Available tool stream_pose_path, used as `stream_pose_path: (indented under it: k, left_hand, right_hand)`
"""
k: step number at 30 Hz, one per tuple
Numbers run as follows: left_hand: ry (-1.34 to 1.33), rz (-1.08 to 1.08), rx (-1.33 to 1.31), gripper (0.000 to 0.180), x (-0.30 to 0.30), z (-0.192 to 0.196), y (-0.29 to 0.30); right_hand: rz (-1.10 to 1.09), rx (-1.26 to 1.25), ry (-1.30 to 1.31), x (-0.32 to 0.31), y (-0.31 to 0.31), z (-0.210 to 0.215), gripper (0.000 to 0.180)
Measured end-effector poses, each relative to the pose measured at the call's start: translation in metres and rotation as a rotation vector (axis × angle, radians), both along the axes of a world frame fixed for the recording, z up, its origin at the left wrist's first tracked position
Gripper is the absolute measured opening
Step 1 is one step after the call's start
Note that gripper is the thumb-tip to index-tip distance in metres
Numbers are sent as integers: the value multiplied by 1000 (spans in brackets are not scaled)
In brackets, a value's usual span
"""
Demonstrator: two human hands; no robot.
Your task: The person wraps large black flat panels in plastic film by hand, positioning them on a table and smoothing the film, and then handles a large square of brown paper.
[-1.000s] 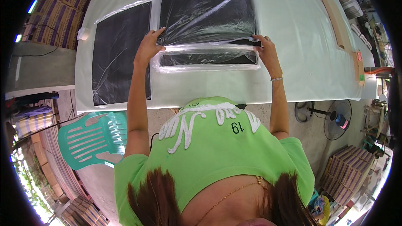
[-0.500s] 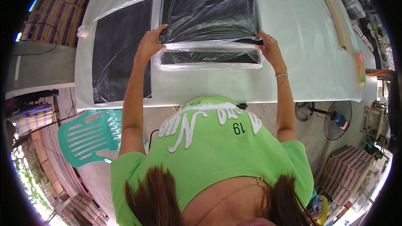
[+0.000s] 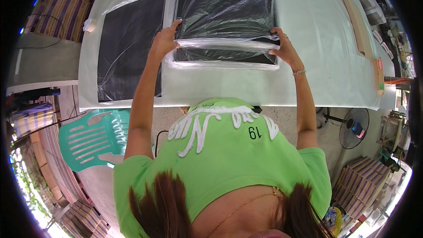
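A black folded cloth inside a clear plastic bag point(image 3: 224, 13) lies on the white table point(image 3: 317, 48) in front of me. My left hand point(image 3: 164, 42) grips the bag's near left corner. My right hand point(image 3: 284, 49) grips the near right corner, a thin bracelet on its wrist. Between the hands the open plastic flap point(image 3: 222, 44) is folded back over the cloth's near edge. A second bagged black cloth point(image 3: 125, 44) lies flat to the left, apart from both hands.
A long wooden board point(image 3: 359, 22) lies at the table's right side. A teal plastic chair point(image 3: 94, 136) stands at the lower left. A floor fan point(image 3: 354, 128) and stacked striped boxes point(image 3: 359, 185) are at the lower right. A roll of tape point(image 3: 90, 25) sits near the table's left edge.
Both hands have drawn the plastic flap a little farther up over the near edge of the black cloth. The other bagged cloth has not moved.
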State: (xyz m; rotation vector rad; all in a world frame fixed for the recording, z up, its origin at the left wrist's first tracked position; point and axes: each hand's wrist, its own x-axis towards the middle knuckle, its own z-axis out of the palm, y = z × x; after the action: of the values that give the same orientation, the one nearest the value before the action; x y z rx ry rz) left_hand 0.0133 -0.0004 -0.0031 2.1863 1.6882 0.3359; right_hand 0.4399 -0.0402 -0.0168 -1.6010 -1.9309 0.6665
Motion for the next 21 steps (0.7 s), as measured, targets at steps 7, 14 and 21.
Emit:
stream_pose_path:
  k: [7, 14, 21]
  left_hand:
    - [-116, -62, -104, 90, -14, -6, 15]
    - [-71, -67, -126, 91, -13, -3, 15]
    - [-134, -33, -89, 90, -17, -7, 5]
  right_hand:
    - [30, -120, 10, -2, 8, 7, 70]
    - [-6, -107, -14, -4, 7, 4, 73]
    - [-127, 19, 19, -19, -7, -1, 71]
